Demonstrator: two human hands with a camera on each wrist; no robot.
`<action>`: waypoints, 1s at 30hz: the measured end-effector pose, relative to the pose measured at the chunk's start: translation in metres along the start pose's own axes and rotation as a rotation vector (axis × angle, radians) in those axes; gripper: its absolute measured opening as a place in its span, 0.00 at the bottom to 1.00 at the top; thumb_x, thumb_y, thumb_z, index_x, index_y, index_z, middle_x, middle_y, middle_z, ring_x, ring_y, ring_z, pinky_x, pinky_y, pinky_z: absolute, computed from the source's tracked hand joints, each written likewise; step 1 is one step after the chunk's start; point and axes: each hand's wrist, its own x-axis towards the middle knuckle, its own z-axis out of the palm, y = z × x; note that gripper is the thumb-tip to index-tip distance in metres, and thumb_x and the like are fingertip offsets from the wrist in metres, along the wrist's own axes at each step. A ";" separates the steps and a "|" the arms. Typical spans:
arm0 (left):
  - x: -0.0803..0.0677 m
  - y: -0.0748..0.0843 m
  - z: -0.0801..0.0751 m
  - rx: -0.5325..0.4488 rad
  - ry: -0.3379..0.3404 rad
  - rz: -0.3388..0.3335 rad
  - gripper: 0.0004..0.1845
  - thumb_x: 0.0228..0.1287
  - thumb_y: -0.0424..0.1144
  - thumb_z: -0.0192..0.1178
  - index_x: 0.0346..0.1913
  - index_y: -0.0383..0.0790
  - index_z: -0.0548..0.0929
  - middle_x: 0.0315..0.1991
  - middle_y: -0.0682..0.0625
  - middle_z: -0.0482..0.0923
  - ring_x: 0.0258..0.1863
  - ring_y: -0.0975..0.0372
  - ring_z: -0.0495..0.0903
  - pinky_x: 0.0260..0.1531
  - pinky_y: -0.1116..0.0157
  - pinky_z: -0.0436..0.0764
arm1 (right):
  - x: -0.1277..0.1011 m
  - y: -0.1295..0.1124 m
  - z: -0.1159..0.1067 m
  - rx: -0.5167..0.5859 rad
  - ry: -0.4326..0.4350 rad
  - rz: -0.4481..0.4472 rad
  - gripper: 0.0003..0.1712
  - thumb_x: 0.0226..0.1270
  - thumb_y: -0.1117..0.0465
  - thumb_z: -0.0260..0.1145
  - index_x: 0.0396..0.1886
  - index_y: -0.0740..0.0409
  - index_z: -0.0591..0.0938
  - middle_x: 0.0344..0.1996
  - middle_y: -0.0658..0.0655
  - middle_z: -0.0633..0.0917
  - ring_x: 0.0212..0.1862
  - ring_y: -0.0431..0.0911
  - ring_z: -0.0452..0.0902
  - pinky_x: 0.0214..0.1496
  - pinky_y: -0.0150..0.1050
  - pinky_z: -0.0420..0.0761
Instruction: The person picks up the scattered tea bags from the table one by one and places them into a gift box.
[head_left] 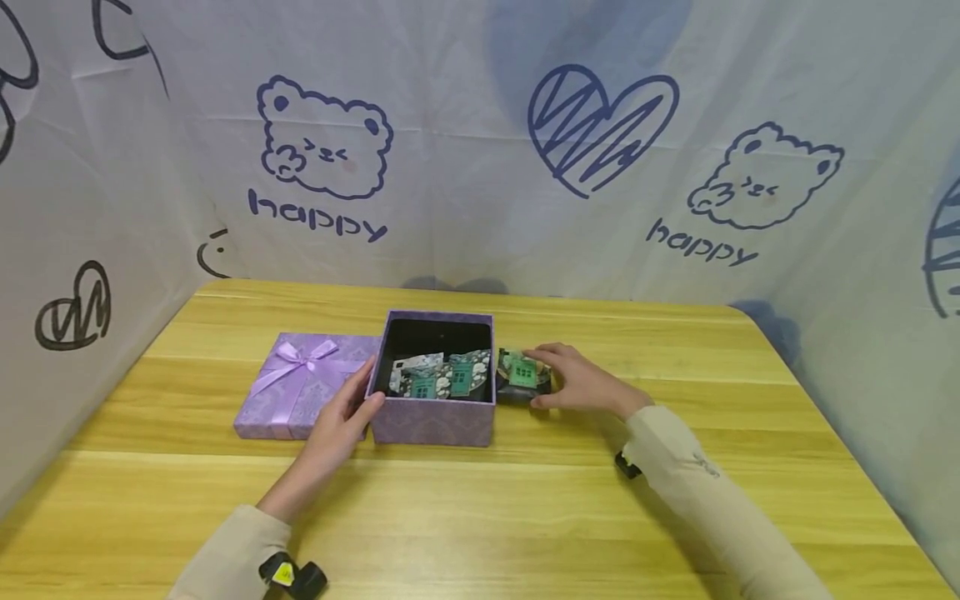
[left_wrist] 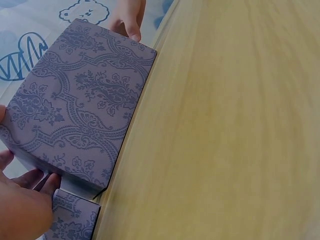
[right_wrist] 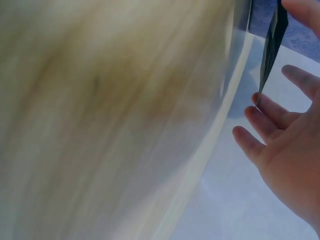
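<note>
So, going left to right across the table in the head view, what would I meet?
Lid with bow → left hand → open purple box → dark packet → right hand.

I am seeing the lid (head_left: 296, 383) crowding the box's (head_left: 435, 412) left wall; the desk (head_left: 480, 517) nearer me is lying bare.

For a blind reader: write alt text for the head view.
A person's left hand rests against an open purple box holding dark packets, while the right hand grips another packet just right of the box. The bowed lid lies left of it on a wooden table, with cartoon-printed sheets behind.
</note>
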 end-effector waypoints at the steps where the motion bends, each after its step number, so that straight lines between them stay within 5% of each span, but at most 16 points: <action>1: 0.000 0.000 0.000 -0.001 0.000 -0.003 0.31 0.75 0.41 0.50 0.76 0.45 0.55 0.71 0.35 0.58 0.63 0.47 0.66 0.36 0.63 0.75 | -0.001 0.000 0.000 -0.003 0.000 -0.003 0.47 0.59 0.48 0.70 0.74 0.58 0.62 0.70 0.69 0.60 0.69 0.63 0.55 0.64 0.64 0.60; 11: -0.001 0.003 -0.001 0.009 -0.003 0.004 0.31 0.76 0.41 0.50 0.76 0.44 0.55 0.71 0.34 0.57 0.67 0.43 0.62 0.54 0.52 0.73 | -0.010 -0.005 -0.004 -0.002 0.023 -0.015 0.47 0.58 0.47 0.70 0.74 0.57 0.62 0.68 0.69 0.62 0.68 0.63 0.57 0.62 0.64 0.63; 21: -0.001 0.003 0.000 0.002 -0.011 -0.002 0.31 0.76 0.41 0.50 0.77 0.44 0.54 0.71 0.34 0.56 0.67 0.43 0.61 0.52 0.51 0.73 | -0.017 -0.008 -0.011 0.065 0.084 -0.004 0.55 0.56 0.49 0.73 0.76 0.58 0.54 0.71 0.67 0.59 0.70 0.62 0.54 0.65 0.65 0.57; 30: -0.002 0.002 0.000 -0.010 -0.010 -0.006 0.31 0.76 0.42 0.50 0.76 0.44 0.54 0.72 0.34 0.56 0.68 0.44 0.60 0.56 0.51 0.71 | -0.019 -0.017 -0.024 0.013 0.092 -0.041 0.51 0.58 0.50 0.72 0.75 0.58 0.57 0.70 0.68 0.60 0.69 0.63 0.55 0.64 0.66 0.58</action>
